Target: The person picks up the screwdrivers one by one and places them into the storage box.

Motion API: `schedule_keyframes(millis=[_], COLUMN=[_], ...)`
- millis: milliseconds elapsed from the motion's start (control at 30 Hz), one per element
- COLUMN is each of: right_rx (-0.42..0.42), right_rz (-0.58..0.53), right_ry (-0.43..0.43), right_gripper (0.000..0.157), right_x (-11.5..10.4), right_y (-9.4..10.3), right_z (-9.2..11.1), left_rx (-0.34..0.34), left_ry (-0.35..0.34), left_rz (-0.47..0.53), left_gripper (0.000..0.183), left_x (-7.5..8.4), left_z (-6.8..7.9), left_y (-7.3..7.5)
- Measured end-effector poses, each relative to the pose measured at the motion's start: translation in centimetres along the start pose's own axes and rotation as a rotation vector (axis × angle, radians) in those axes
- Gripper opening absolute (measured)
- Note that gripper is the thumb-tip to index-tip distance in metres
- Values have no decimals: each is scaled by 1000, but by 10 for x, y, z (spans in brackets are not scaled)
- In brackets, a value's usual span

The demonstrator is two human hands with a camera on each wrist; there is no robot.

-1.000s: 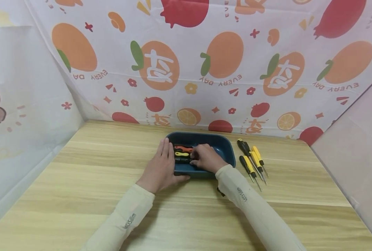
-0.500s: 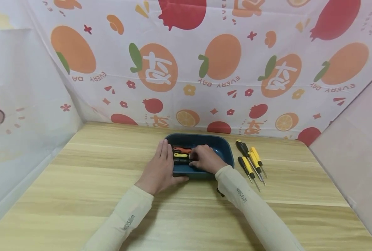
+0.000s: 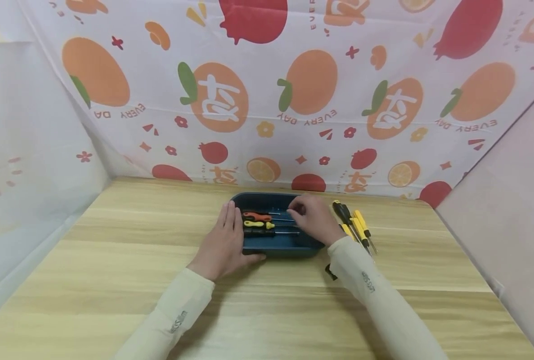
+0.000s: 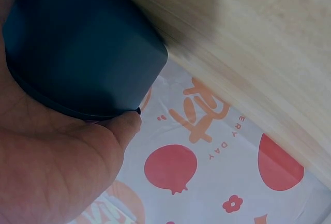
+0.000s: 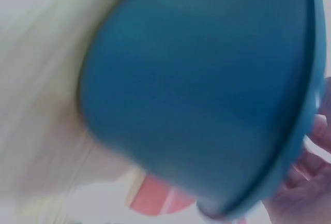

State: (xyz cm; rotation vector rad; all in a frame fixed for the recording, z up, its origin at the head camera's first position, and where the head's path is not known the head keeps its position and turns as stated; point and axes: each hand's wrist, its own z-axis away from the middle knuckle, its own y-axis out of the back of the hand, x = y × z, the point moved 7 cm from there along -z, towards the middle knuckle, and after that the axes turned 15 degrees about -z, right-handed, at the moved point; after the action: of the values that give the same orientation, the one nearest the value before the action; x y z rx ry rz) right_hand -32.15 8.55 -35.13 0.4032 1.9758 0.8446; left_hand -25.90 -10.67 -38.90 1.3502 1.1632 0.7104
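A dark blue rectangular tray stands at the back of the table. My left hand rests along its left end, fingers straight at the rim and thumb stretched along the front wall. Inside lie screwdrivers side by side: an orange-handled one, a yellow-handled one and a black-handled one, their shafts pointing right. Over the tray's right part hovers my right hand, fingers loosely bent, with nothing visible in them. The right wrist view shows mostly the tray's outer wall.
Right of the tray lie several more screwdrivers, among them a black one and a yellow-and-black one, partly behind my right hand. A fruit-print cloth hangs along the table's back edge. A small black object shows beside my right sleeve.
My right hand has let go of the screwdrivers in the tray and moved right, uncovering their shafts. The left hand keeps its place on the tray. The head view has shifted slightly.
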Motion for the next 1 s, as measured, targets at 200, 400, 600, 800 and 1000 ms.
schedule_keyframes(millis=[200, 400, 600, 800, 1000], right_rx=[145, 277, 303, 223, 128], right_rz=[-1, 45, 53, 40, 11], right_ry=[-60, -128, -321, -484, -638], right_gripper=[17, 12, 19, 31, 35], right_x=[20, 51, 96, 126, 142], right_y=[34, 69, 94, 104, 101], right_z=[14, 32, 56, 79, 94], left_rx=[-5, 12, 5, 9, 16], left_ry=[11, 12, 15, 18, 15], left_rz=[18, 29, 28, 38, 42], left_gripper=[125, 126, 125, 125, 125], left_x=[-2, -2, -3, -3, -1], left_z=[2, 4, 5, 4, 1], left_y=[-2, -2, -1, -2, -1])
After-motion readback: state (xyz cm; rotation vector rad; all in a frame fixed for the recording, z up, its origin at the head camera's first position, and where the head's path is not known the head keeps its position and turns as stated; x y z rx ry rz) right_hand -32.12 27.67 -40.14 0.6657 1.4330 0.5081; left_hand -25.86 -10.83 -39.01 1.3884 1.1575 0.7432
